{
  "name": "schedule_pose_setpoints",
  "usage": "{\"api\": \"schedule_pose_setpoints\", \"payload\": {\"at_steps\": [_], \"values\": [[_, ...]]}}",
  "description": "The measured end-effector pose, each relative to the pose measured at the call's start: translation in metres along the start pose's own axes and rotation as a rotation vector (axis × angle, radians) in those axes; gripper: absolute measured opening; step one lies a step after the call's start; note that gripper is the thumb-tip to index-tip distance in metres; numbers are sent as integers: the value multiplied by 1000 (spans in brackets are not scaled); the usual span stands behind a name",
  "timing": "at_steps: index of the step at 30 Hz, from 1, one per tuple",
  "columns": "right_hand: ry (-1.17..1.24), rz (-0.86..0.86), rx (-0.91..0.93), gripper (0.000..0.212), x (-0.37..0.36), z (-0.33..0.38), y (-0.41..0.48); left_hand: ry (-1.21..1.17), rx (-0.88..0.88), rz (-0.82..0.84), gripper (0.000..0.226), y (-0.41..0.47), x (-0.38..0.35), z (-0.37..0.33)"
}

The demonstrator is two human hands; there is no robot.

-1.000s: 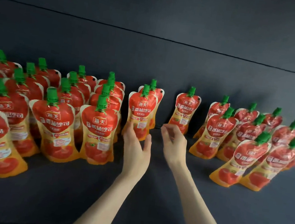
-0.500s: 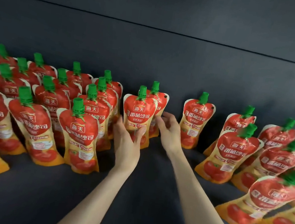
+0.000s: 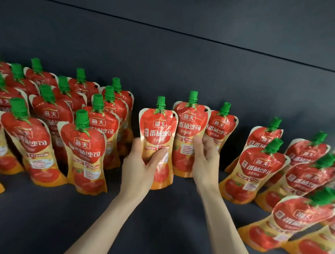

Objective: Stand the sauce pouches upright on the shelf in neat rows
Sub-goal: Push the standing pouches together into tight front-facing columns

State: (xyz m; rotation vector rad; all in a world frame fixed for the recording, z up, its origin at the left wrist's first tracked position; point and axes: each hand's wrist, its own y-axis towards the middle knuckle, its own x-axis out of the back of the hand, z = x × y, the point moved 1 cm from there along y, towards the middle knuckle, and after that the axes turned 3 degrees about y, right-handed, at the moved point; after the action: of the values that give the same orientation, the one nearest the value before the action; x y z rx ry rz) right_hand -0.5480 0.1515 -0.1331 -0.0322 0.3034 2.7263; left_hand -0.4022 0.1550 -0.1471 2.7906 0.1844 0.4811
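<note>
Now each hand holds one sauce pouch in the middle of the shelf. The front pouch is in the left hand. Its thumb lies across the front and the other fingers are hidden behind, so the hand is curled round the pouch. The second pouch stands just behind and to the right, in the right hand. That hand's fingers curl round the pouch's right edge.

A second ago both hands were bare and only reaching. Half a second ago they had just got to these two pouches, which stood one behind the other. Now the two are pulled a little apart and both stand up tall with green caps on top. I cannot tell if their bottoms touch the shelf or are lifted a bit. I think the person is about to set them into a row.

A third pouch stands just beside the second one. The left bunch stands close together in rows. The right bunch is more spread out and its pouches lean, so I think they still need fixing.

The shelf is dark grey and flat. The back wall is dark too, with a thin line across it. Nothing more of the room shows.
</note>
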Motion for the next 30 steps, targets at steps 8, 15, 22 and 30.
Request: {"api": "schedule_pose_setpoints", "payload": {"at_steps": [8,15,22,30], "values": [[74,-4,-126,16,5,15,-66,-143,25,117,48,-57,38,-12],[130,19,-152,18,-30,25,-134,-256,-12,200,39,-84,97,-6],[168,-34,-47,20,-112,25,-198,-314,-24,258,35,-86,205,38],[109,-59,25,19,-180,24,-225,-237,-66,265,29,-62,274,70]]}}
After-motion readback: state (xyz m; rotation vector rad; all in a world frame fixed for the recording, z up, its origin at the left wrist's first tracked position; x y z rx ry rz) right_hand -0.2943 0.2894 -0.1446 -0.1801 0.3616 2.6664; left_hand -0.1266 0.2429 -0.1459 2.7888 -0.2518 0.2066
